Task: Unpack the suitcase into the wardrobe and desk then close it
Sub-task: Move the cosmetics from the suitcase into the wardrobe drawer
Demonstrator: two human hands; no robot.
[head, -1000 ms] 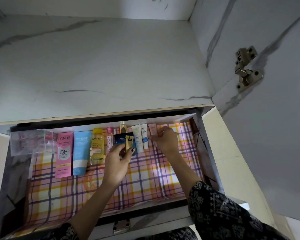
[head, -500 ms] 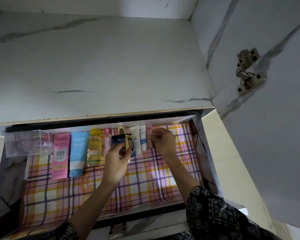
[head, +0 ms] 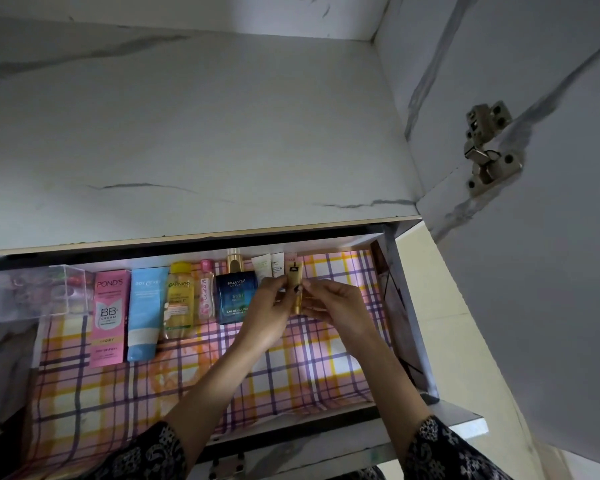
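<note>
Gold tube (head: 296, 289) pinched btwn both hands.

Wardrobe shelf (head: 187, 133) dim, grey; bright patch on checked liner (head: 310, 370); wide-angle bend at edges; slight softness.

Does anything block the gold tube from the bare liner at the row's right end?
Nothing visible does. The left hand and right hand pinch the gold tube just in front of the pink tube, the row's last item; the liner right of it lies bare to the drawer wall.
</note>
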